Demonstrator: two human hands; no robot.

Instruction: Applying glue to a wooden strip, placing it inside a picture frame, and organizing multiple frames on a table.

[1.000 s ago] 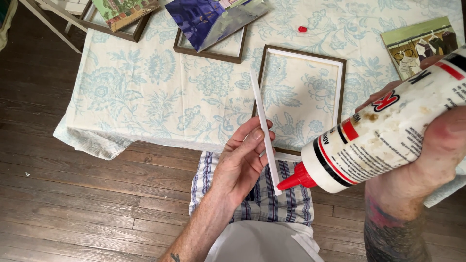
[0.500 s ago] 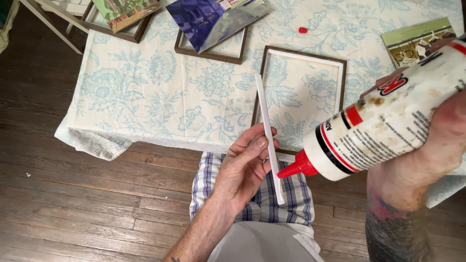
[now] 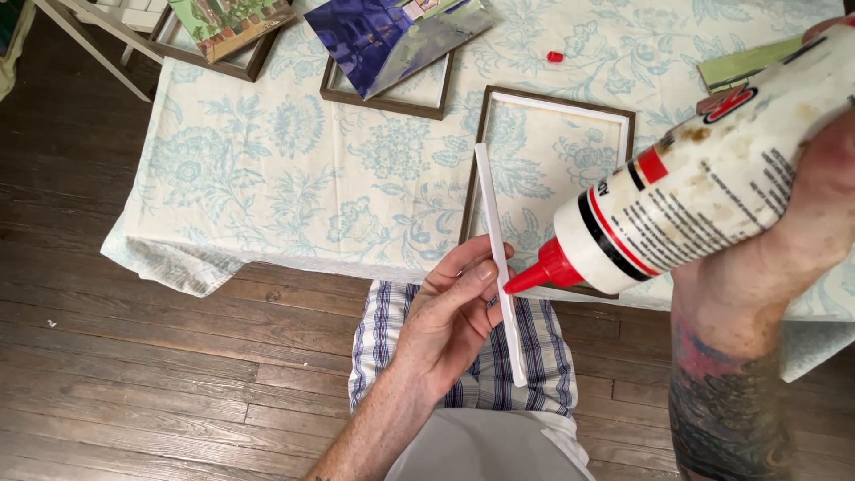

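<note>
My left hand [image 3: 450,316] pinches a long thin white strip [image 3: 495,233] and holds it nearly upright over my lap. My right hand [image 3: 784,240] grips a large white glue bottle [image 3: 712,178] with red and black bands, tilted down to the left. Its red nozzle [image 3: 534,274] touches the strip's edge just beside my left fingers. Behind the strip, an empty dark wooden frame [image 3: 472,169] with a white inner edge lies on the table.
A table covered by a pale blue floral cloth [image 3: 285,169] fills the upper view. On it lie two more frames, one under a blue picture [image 3: 383,40] and one under a green picture [image 3: 227,16], a small red cap [image 3: 555,56], and a green print [image 3: 748,62]. Dark wood floor [image 3: 134,374] lies below.
The glue nozzle has slid up along the strip toward my left fingers. My left hand and the strip rose slightly; the bottle shifted up and to the right.
</note>
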